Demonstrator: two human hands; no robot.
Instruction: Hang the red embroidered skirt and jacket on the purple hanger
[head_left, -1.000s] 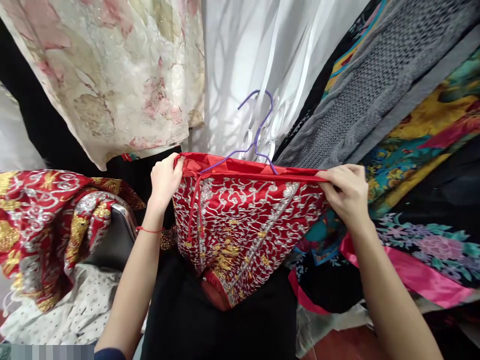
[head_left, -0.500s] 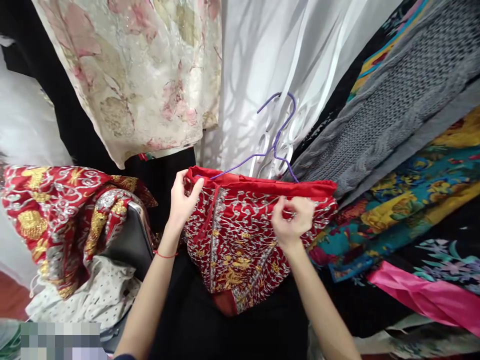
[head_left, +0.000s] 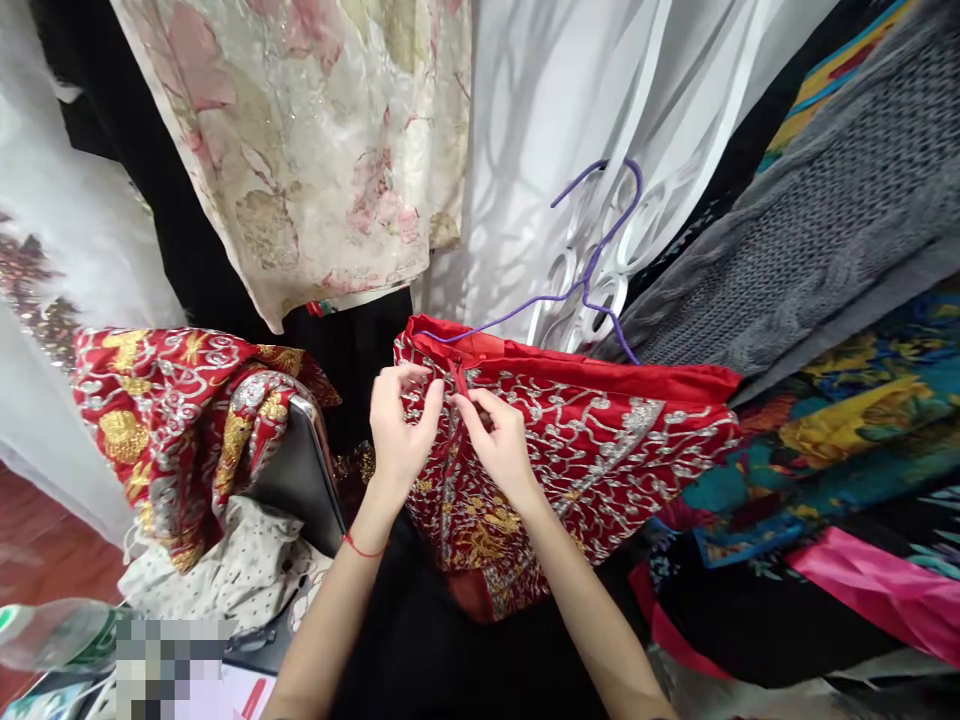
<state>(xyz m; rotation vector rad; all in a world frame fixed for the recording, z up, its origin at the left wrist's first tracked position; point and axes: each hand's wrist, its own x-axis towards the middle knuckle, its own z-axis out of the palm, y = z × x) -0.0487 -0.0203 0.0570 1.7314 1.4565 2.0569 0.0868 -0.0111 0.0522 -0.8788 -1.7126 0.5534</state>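
A red skirt (head_left: 592, 430) with silver and gold embroidery and a satin waistband hangs on a purple wire hanger (head_left: 592, 270). Near the left end of the waistband, my right hand (head_left: 496, 440) pinches a thin red tie cord (head_left: 458, 376). My left hand (head_left: 405, 425) is just left of that cord, its fingers bent and the thumb apart from them, with nothing visible in its grasp. Part of the skirt front is hidden behind both hands.
A matching red embroidered garment (head_left: 187, 410) drapes over a dark chair back (head_left: 304, 480) at left, above a dotted white cloth (head_left: 225, 570). A plastic bottle (head_left: 60, 632) lies lower left. A cream floral garment (head_left: 315, 170) hangs above; a grey knit (head_left: 847, 180) hangs at right.
My right hand has moved left across the skirt and pinched the cord. My left hand has let go of the waistband corner and dropped slightly. The view has shifted, so things appear farther right.
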